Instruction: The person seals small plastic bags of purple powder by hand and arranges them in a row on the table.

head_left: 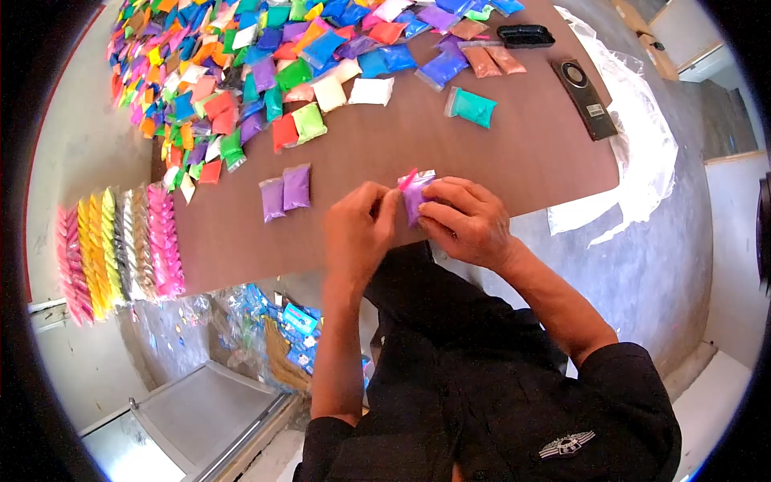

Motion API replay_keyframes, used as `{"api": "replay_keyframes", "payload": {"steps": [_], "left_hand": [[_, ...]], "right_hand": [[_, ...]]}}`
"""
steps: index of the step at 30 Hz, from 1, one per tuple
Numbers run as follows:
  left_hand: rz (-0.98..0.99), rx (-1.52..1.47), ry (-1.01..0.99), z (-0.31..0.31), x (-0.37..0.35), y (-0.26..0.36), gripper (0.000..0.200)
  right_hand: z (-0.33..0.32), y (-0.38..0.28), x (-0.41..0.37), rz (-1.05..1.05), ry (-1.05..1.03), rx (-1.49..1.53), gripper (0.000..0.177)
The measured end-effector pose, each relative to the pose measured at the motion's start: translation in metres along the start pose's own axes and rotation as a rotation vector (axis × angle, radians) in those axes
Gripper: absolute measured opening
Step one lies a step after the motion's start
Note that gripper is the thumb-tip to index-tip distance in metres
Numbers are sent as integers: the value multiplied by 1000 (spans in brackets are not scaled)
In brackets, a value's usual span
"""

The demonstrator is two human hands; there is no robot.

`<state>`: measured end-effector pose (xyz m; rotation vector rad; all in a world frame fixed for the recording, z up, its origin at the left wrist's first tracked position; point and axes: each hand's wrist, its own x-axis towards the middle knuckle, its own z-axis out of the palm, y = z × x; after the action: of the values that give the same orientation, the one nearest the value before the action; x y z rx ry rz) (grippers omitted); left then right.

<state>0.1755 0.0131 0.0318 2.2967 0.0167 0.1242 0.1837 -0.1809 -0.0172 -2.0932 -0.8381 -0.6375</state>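
Just beyond the table's front edge, my right hand [466, 218] grips a small clear packet of purple material [414, 199], its fingers curled over the packet's right side. A bright pink strip [409, 178] lies across the packet's top left corner. My left hand [361, 229] is closed in a pinch right beside the packet's left edge; what its fingertips hold, if anything, is hidden. Left of my hands, two purple packets [285, 193] lie side by side on the brown table [353, 153].
A large heap of colourful packets [241, 72] covers the back left. Rows of twisted-looking packs [120, 245] stand at the left edge. A teal packet [471, 108], a black tray-like object [525, 35] and a dark device [584, 98] lie to the right, near white plastic sheeting [642, 153].
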Motion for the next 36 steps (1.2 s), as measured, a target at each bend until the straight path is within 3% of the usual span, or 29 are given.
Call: {"api": "replay_keyframes", "payload": {"steps": [4,10,13,22,28,34,36], "left_hand": [[-5,-84,-18,8,-17,-10,18],[1,26,109,1,-16,-23,17],[-163,-171,74,5,-35,0,18],[-75,-43,196,13,-54,-20,17],[-19,-8,168,21,-63,-4,16],[-88,81,362,-23,-71,-48,15],[-138,52,522,-53,-69,-60,16]], "right_hand": [[4,-1,4,39,13,26,24],[5,-2,6,35,13,11,19],[7,-2,5,37,29,-36,17],[7,-5,6,99,14,0,17],[10,-4,4,99,38,1,17],[4,-11,9,107,-21,-16,21],[5,-9,8,106,-33,5,22]]}}
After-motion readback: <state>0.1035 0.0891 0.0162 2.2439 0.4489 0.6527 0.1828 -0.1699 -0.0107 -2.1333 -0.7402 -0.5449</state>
